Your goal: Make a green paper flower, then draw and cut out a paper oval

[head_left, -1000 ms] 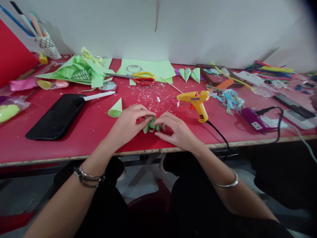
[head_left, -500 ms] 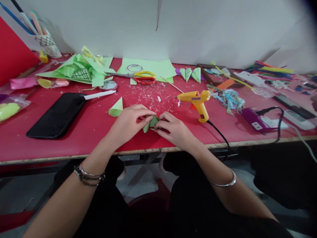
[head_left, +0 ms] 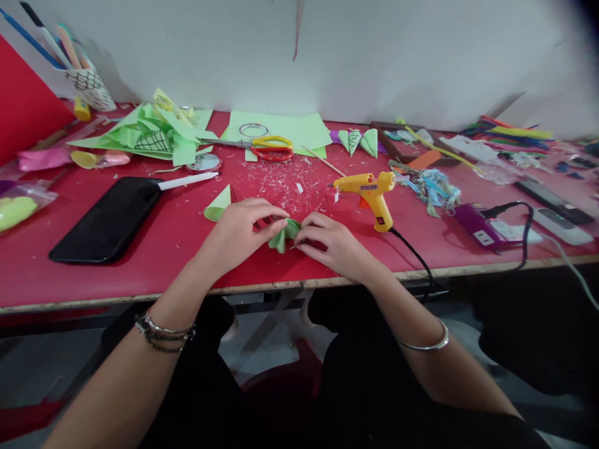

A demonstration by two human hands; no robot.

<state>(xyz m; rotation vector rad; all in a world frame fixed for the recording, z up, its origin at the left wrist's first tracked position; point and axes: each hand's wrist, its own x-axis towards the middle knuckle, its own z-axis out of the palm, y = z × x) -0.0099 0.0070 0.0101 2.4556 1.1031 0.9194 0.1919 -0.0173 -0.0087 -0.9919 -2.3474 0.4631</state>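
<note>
Left hand [head_left: 238,231] and right hand [head_left: 334,246] both pinching folded green paper [head_left: 279,241], mid-span near the front edge of the bench [head_left: 262,271]. Paper cone [head_left: 221,202] just beyond left hand; glue gun [head_left: 374,190] farther from that edge, rightward.

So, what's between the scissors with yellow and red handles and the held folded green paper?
In the head view, pale shreds lie scattered on the red tabletop, then fingers of the left hand, nearest the paper.

The folded paper [head_left: 279,239] is green, the tabletop [head_left: 150,255] red, the cup [head_left: 91,88] black-crosshatched white.
</note>
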